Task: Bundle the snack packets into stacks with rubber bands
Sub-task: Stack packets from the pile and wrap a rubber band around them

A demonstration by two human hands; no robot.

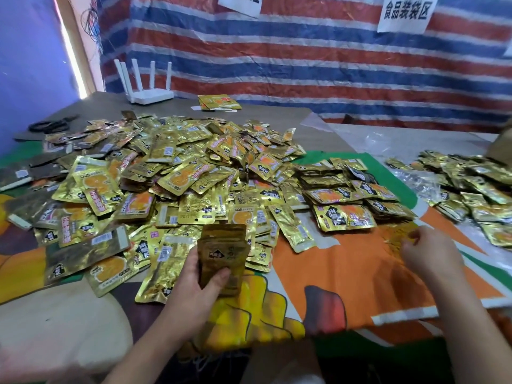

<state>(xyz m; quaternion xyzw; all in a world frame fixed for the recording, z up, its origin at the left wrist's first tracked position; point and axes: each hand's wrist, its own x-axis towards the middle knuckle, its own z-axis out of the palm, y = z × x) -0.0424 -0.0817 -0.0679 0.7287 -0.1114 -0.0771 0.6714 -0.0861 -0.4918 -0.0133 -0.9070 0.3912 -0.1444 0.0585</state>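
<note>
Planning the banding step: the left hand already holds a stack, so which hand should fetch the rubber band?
Right. The left hand grips the stack of packets upright, while the right hand is at the yellow rubber bands on the cloth.

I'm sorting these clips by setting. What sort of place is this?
Probably a makeshift food-packing workspace: a heap of gold snack packets covers the table, a striped tarp serves as wall, with a paper sign taped on it.

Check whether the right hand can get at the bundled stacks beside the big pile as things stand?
Probably yes: the right hand is just in front of the bundled stacks, with only bare cloth between. Its fingers seem to pinch something small, blurred.
</note>
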